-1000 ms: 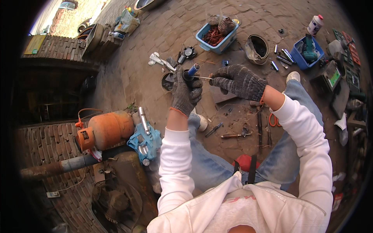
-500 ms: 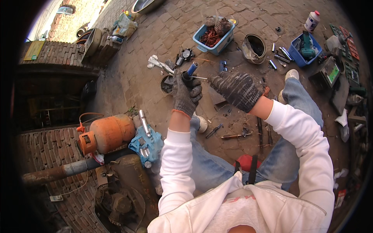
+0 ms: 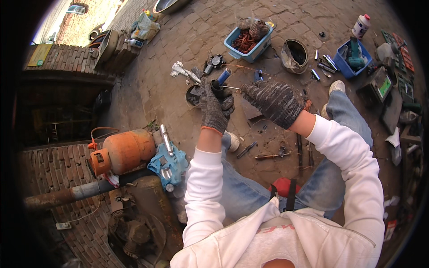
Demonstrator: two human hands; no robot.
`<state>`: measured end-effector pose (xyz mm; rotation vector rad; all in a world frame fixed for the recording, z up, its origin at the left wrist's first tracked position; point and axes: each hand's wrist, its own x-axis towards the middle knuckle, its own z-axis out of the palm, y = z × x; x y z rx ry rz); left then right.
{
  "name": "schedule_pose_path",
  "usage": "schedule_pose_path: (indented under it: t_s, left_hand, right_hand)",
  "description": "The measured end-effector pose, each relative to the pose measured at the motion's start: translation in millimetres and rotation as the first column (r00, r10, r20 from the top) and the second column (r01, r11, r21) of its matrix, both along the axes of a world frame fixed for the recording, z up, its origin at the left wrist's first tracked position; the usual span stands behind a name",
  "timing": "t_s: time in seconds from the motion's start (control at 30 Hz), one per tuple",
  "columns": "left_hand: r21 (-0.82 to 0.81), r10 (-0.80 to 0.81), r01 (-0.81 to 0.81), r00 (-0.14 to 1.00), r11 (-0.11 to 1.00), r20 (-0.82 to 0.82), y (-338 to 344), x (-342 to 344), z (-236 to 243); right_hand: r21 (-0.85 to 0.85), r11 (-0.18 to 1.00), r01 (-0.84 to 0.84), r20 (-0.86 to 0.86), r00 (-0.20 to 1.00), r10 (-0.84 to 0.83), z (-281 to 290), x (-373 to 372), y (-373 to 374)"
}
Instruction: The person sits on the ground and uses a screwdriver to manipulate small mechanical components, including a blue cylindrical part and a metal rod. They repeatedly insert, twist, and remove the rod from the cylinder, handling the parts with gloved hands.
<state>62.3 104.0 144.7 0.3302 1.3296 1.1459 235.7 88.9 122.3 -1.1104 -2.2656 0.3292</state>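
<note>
A short dark tube-like part [image 3: 217,87] stands upright in the left hand [image 3: 216,107], which wears a grey knit glove and is closed tightly round its lower end, above the paved ground in front of the person's knees. A blue-handled tool [image 3: 224,76] juts up and to the right from the top of that part; whether it sits inside it or only behind it is hard to tell. The right hand [image 3: 273,101], gloved the same way, hovers just to the right with its fingers spread and loosely curled, its fingertips close to a thin light rod [image 3: 232,88] that sticks out sideways from the dark part; it appears to grasp nothing.

Just behind the left hand a round dark dish [image 3: 192,94] lies on the brick paving [image 3: 178,35], with light metal wrenches [image 3: 182,71] beyond it. Farther off sits a light blue rectangular tub [image 3: 250,44] of rusty red pieces, then a dark round pot [image 3: 295,52], and a darker blue tub [image 3: 354,58] with a teal tool in it. A white bottle with a red cap [image 3: 361,26] stands near the upper right. At the upper left, a flat yellow-green rectangular sign [image 3: 41,53] lies on a low brick wall [image 3: 67,60]. At the person's left an orange gas cylinder [image 3: 120,152] lies on its side beside a light blue power tool [image 3: 169,163].
</note>
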Motion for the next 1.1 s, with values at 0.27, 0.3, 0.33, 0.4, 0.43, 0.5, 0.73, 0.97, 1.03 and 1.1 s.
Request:
schedule_pose_path:
  t_s: [0.27,0.3,0.33,0.4,0.43,0.5,0.73,0.97,1.03,1.1]
  left_hand:
    - [0.061,0.057,-0.069,0.982,0.996,0.178,0,3,5]
    - [0.082,0.064,-0.081,0.978,0.993,0.198,0,5,5]
    - [0.096,0.086,-0.107,0.975,0.99,0.204,0,7,5]
    - [0.073,0.163,-0.166,0.986,0.983,0.043,-1,14,4]
    - [0.062,0.205,-0.202,0.978,0.977,-0.045,-2,16,2]
    - [0.058,0.21,-0.208,0.977,0.976,-0.041,-3,16,0]
    - [0.121,0.12,-0.121,0.993,0.985,0.018,-3,7,-11]
    - [0.13,0.107,-0.111,0.994,0.985,0.036,-2,9,-9]
    - [0.167,0.09,-0.08,0.994,0.983,-0.053,-4,9,-10]
    - [0.22,0.108,-0.064,0.975,0.973,-0.193,-7,7,-14]
  right_hand:
    - [-0.81,0.375,-0.451,-0.57,0.756,-0.322,13,-2,5]
    - [-0.817,0.243,-0.522,-0.575,0.716,-0.395,15,-2,5]
    - [-0.799,0.11,-0.591,-0.566,0.678,-0.469,15,-2,6]
    - [-0.847,0.222,-0.482,-0.529,0.735,-0.423,13,-4,6]
    - [-0.85,0.29,-0.441,-0.525,0.756,-0.391,10,-6,6]
    - [-0.724,0.596,-0.348,-0.576,0.78,-0.244,3,-11,6]
    - [0.092,0.992,0.087,0.062,0.994,-0.093,-7,-9,3]
    - [-0.146,0.989,0.014,-0.178,0.983,-0.041,-10,-13,0]
    - [-0.388,0.902,-0.189,-0.551,0.832,-0.062,-9,-18,3]
    - [-0.553,0.717,-0.425,-0.658,0.751,-0.062,-4,-12,9]
